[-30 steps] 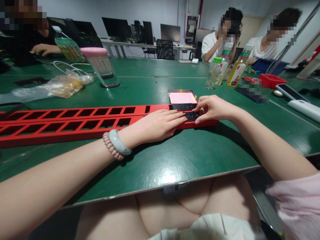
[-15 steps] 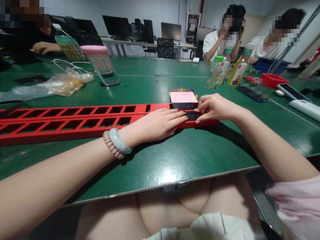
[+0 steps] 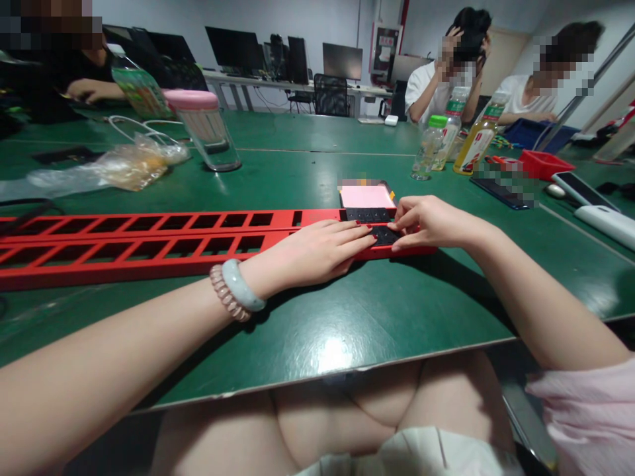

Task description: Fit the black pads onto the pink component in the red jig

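Note:
A long red frame (image 3: 173,268) with two rows of rectangular openings lies across the green table. Black inserts sit in its right end: one near insert (image 3: 383,235) between my hands, and black pieces (image 3: 367,215) in the far row. My left hand (image 3: 312,248) rests flat over the frame, fingers extended and fingertips on the near insert's left part. At the insert's right end, my right hand (image 3: 430,221) has its fingers bent, with thumb and fingertips against the insert. The fingers partly hide that end. Directly behind the frame is a pink notepad (image 3: 367,196).
A pink-lidded cup (image 3: 208,132) and a crumpled plastic bag (image 3: 131,165) stand behind the frame on the left. Drink bottles (image 3: 479,139), a phone (image 3: 499,190) and a red tray (image 3: 546,164) are at right. Other people sit around the table.
The view has shifted slightly, so the scene sits a little further right and lower. Both hands keep nearly the same positions on the black insert.

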{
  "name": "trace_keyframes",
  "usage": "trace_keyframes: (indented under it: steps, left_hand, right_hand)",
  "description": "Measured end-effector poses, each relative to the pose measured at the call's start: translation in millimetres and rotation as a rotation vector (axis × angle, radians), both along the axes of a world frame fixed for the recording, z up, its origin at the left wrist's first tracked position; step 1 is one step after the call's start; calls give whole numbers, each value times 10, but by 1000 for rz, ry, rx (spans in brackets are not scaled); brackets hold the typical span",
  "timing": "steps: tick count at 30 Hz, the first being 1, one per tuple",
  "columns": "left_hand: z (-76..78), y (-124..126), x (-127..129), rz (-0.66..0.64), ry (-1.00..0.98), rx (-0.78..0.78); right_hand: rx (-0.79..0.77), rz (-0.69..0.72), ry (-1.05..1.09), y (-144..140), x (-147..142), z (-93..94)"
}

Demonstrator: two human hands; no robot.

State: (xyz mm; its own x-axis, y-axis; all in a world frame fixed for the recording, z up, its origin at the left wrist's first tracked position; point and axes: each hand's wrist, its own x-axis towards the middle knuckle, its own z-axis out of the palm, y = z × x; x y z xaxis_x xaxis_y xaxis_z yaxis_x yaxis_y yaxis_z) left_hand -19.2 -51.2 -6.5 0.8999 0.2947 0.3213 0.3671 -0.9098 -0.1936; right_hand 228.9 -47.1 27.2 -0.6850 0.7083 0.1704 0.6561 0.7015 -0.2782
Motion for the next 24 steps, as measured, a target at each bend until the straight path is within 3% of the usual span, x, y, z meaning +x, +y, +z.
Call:
trace_keyframes:
  steps: [12, 16, 20, 24]
  left_hand:
    - [104, -72, -34, 43, 51, -19]
    - [137, -107, -63, 125, 15, -37]
    - [121, -121, -99, 291, -67, -52]
    - [71, -124, -120, 459, -121, -84]
  right_hand:
    - [130, -57, 173, -58, -223, -141]
    - [155, -201, 233, -33, -282, -168]
    - [160, -440, 92, -18, -449, -89]
    - [78, -535, -181, 4, -749, 49]
